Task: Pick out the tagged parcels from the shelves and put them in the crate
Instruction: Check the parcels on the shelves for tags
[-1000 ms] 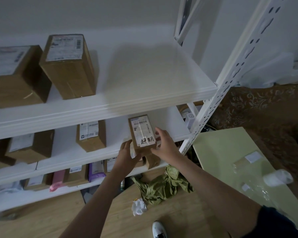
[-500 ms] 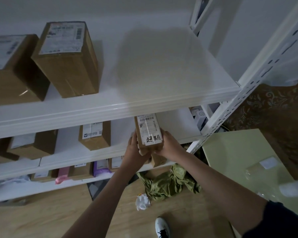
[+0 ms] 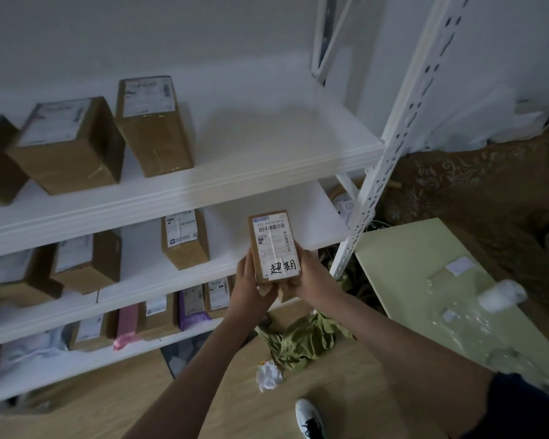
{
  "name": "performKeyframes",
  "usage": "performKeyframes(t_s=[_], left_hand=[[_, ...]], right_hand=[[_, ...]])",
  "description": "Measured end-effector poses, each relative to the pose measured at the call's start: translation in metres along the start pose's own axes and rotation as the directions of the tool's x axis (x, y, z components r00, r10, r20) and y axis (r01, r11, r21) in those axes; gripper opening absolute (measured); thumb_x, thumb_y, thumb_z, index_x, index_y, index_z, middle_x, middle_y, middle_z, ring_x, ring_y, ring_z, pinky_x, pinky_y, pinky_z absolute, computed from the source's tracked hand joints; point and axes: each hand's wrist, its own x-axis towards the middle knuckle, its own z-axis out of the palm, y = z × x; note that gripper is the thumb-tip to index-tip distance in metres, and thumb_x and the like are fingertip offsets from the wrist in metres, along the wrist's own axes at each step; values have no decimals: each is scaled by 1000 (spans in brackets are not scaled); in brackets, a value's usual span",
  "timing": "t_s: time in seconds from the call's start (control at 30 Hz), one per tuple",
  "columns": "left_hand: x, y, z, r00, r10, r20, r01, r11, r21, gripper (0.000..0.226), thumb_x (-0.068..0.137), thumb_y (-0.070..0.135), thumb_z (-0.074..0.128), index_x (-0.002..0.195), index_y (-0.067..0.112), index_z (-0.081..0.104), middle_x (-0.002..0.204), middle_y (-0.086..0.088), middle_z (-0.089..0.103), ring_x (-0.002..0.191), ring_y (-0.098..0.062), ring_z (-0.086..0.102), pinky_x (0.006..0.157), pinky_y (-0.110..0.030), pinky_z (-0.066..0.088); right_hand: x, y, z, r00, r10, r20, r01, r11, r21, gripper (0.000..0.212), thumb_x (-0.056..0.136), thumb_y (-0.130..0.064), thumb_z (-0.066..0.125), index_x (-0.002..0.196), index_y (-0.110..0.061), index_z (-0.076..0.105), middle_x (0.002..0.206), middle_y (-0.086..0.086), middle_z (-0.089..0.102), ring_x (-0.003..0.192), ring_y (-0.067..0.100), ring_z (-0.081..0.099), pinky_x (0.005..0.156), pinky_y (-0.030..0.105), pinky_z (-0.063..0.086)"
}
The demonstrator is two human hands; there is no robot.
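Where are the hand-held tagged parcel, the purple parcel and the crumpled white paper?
tagged parcel (image 3: 273, 245), head view: middle of its label.
purple parcel (image 3: 191, 307), head view: its front face.
crumpled white paper (image 3: 269, 375), head view: its centre.

The parcel (image 3: 274, 247) bore a white shipping label with a barcode near its top edge and a printed code above it, too blurred to read with certainty. A white tag (image 3: 284, 267) at its lower edge carried the handwritten characters "超期". Labels on shelved boxes were illegible.
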Motion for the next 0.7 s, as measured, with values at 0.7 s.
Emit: performKeyframes(t_s=[0.7], left_hand=[[-161,-35,-161,965,16,-261,10,995,97,94,80,23,82,155,32,27,149,12,36,128,22,28,105,-13,40]], right_hand=[[-80,-168,69,936,-320,148,329,944,-36,79,80,-27,82,145,-27,38,130,-2,52,110,13,62,87,32,60]])
